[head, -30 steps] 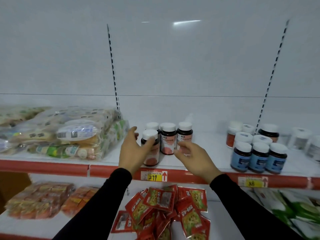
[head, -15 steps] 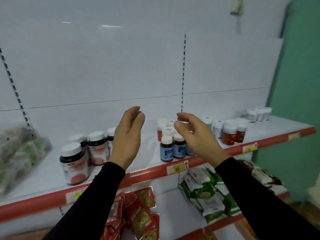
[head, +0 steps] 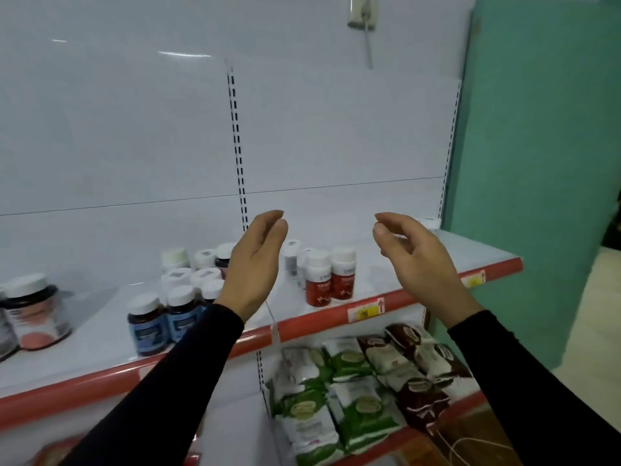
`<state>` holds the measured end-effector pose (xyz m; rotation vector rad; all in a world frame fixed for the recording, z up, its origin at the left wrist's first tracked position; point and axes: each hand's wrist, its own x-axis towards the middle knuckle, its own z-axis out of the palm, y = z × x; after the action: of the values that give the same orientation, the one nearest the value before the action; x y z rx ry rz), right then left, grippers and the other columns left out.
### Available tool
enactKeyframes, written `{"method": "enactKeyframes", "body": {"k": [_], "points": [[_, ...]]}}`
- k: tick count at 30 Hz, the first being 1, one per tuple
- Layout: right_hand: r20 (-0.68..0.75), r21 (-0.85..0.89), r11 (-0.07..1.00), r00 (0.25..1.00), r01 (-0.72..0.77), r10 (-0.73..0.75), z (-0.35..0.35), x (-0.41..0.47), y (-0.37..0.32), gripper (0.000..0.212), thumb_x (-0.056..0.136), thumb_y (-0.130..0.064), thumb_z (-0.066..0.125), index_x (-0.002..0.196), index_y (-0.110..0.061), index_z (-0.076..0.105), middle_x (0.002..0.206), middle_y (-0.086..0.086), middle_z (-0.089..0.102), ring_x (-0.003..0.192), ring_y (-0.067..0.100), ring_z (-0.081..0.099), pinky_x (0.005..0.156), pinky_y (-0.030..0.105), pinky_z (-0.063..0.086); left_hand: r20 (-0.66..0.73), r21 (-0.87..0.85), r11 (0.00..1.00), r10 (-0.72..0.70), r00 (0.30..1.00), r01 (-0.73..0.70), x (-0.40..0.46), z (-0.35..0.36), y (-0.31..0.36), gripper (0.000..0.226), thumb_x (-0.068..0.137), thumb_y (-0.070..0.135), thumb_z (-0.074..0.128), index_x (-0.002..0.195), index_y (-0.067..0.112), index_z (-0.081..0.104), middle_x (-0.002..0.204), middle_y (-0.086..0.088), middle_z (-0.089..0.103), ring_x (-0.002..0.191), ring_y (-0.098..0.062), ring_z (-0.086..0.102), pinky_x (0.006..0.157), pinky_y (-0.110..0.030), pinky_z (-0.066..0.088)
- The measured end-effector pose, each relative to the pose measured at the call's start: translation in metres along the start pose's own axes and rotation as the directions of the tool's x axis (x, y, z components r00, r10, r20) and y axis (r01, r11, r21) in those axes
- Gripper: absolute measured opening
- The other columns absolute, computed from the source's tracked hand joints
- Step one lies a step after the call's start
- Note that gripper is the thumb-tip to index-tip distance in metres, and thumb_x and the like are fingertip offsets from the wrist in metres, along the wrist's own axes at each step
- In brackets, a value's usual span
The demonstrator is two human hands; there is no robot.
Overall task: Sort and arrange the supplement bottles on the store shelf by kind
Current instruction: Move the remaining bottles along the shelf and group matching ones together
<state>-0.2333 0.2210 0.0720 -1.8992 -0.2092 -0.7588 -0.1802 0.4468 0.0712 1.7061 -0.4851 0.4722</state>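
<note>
Both hands, left hand and right hand, were held up loosely curled and empty in front of the shelf. Blue-label bottles and red-label bottles were already grouped, with white-capped ones behind still mixed, probably. Compared with a moment earlier, the view had been swung further right.

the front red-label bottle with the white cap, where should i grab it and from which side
Take the front red-labelled white-capped bottle round its body just under the cap, coming from the shelf's open front edge. It stands upright with its twin close on the right and grey bottles behind, so fingers fit best front and left. Both hands, left and right, hold nothing.
</note>
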Motion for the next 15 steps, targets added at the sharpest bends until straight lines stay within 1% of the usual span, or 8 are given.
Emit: {"method": "enactKeyframes", "body": {"k": [3, 5, 7, 10, 11, 13, 15], "points": [[0.013, 0.039, 0.999, 1.000, -0.021, 0.021, -0.027, 0.026, 0.027, 0.029, 0.092, -0.047, 0.057, 0.119, -0.035, 0.059, 0.114, -0.018, 0.065, 0.105, 0.002, 0.063, 0.097, 0.032, 0.050, 0.016, 0.055, 0.998, -0.020, 1.000, 0.019, 0.012, 0.032, 0.000, 0.042, 0.096, 0.049, 0.044, 0.132, 0.031, 0.055, 0.131, 0.014, 0.059, 0.119, 0.000, 0.054, 0.098, -0.021, 0.039], [0.034, 0.061, 0.998, 0.999, -0.028, 0.025, -0.035, 0.044, 0.041, 0.031, 0.091, -0.049, 0.057, 0.118, -0.034, 0.060, 0.113, -0.015, 0.066, 0.107, 0.005, 0.063, 0.099, 0.039, 0.050, -0.010, 0.081, 0.996, -0.034, 0.999, 0.034, 0.022, 0.044, -0.001, 0.051, 0.091, 0.056, 0.041, 0.132, 0.031, 0.054, 0.131, 0.013, 0.059, 0.121, -0.002, 0.053, 0.102, -0.027, 0.039], [0.064, 0.070, 0.997, 0.998, -0.023, 0.018, -0.036, 0.062, 0.054, 0.033, 0.088, -0.054, 0.056, 0.116, -0.037, 0.060, 0.114, -0.016, 0.066, 0.107, 0.005, 0.063, 0.099, 0.040, 0.050, -0.054, 0.095, 0.994, -0.054, 0.997, 0.059, 0.032, 0.050, -0.002, 0.050, 0.090, 0.057, 0.040, 0.128, 0.030, 0.057, 0.129, 0.011, 0.061, 0.121, -0.007, 0.054, 0.105, -0.032, 0.040], [0.114, 0.066, 0.998, 0.993, -0.019, 0.011, -0.028, 0.090, 0.068, 0.035, 0.083, -0.062, 0.054, 0.112, -0.043, 0.059, 0.113, -0.020, 0.065, 0.104, 0.002, 0.063, 0.098, 0.037, 0.051, -0.107, 0.087, 0.991, -0.088, 0.990, 0.097, 0.049, 0.052, -0.008, 0.024, 0.096, 0.049, 0.041, 0.107, 0.039, 0.060, 0.116, 0.011, 0.064, 0.114, -0.009, 0.058, 0.102, -0.034, 0.043], [0.134, 0.064, 0.998, 0.991, -0.021, 0.013, -0.024, 0.099, 0.073, 0.037, 0.080, -0.065, 0.053, 0.109, -0.044, 0.060, 0.112, -0.021, 0.065, 0.104, 0.001, 0.063, 0.098, 0.037, 0.051, -0.119, 0.091, 0.991, -0.092, 0.989, 0.103, 0.055, 0.052, -0.010, 0.021, 0.097, 0.049, 0.040, 0.102, 0.042, 0.060, 0.113, 0.011, 0.065, 0.112, -0.009, 0.059, 0.102, -0.034, 0.044], [0.181, 0.058, 0.998, 0.983, -0.027, 0.016, -0.015, 0.119, 0.083, 0.038, 0.078, -0.067, 0.053, 0.105, -0.042, 0.062, 0.110, -0.021, 0.066, 0.103, 0.001, 0.064, 0.097, 0.038, 0.052, -0.143, 0.086, 0.990, -0.098, 0.985, 0.111, 0.067, 0.052, -0.016, 0.024, 0.093, 0.053, 0.040, 0.099, 0.042, 0.060, 0.111, 0.011, 0.065, 0.109, -0.008, 0.060, 0.103, -0.037, 0.044], [0.225, 0.049, 0.998, 0.974, -0.040, 0.028, -0.003, 0.140, 0.094, 0.034, 0.080, -0.063, 0.055, 0.102, -0.039, 0.064, 0.108, -0.019, 0.067, 0.103, 0.003, 0.065, 0.097, 0.040, 0.052, -0.160, 0.078, 0.990, -0.101, 0.982, 0.115, 0.077, 0.052, -0.023, 0.030, 0.087, 0.059, 0.039, 0.098, 0.041, 0.061, 0.110, 0.010, 0.066, 0.108, -0.009, 0.060, 0.104, -0.040, 0.044]]}}
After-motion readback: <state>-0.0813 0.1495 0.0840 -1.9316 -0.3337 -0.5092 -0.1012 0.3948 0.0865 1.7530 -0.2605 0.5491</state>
